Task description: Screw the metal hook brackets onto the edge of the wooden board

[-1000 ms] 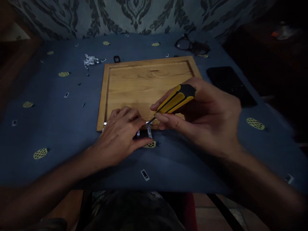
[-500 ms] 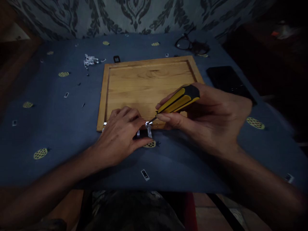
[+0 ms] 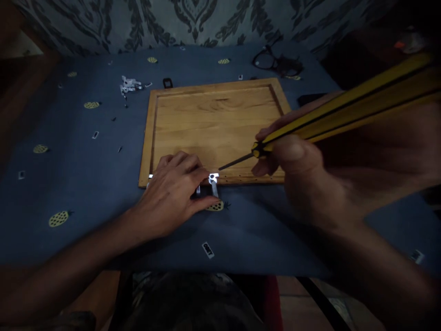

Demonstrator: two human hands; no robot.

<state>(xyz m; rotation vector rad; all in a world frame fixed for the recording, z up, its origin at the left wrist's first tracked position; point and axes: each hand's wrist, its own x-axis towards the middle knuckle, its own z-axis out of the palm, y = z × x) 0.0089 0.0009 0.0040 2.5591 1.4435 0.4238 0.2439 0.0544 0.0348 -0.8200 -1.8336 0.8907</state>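
A framed wooden panel (image 3: 217, 124) lies flat on the blue patterned cloth. At its near edge sits a shiny metal hinge (image 3: 213, 178). My left hand (image 3: 172, 188) is closed over the hinge's left part and the panel's near edge, partly hiding both. A yellow and black screwdriver (image 3: 344, 105) is held in my right hand (image 3: 324, 174), gripped near the front of its handle. Its thin tip hangs a little above and right of the hinge, apart from it.
More metal hinges (image 3: 131, 86) lie at the back left, with small screws (image 3: 120, 149) scattered near them. Behind the panel are a black ring-like piece (image 3: 167, 83) and eyeglasses (image 3: 275, 63). A dark flat object (image 3: 312, 98) is partly hidden behind my right hand.
My right hand has lifted the screwdriver off the hinge and moved it up, rightward and nearer the camera. The hinge's screw hole area now shows. My left hand has stayed in place.
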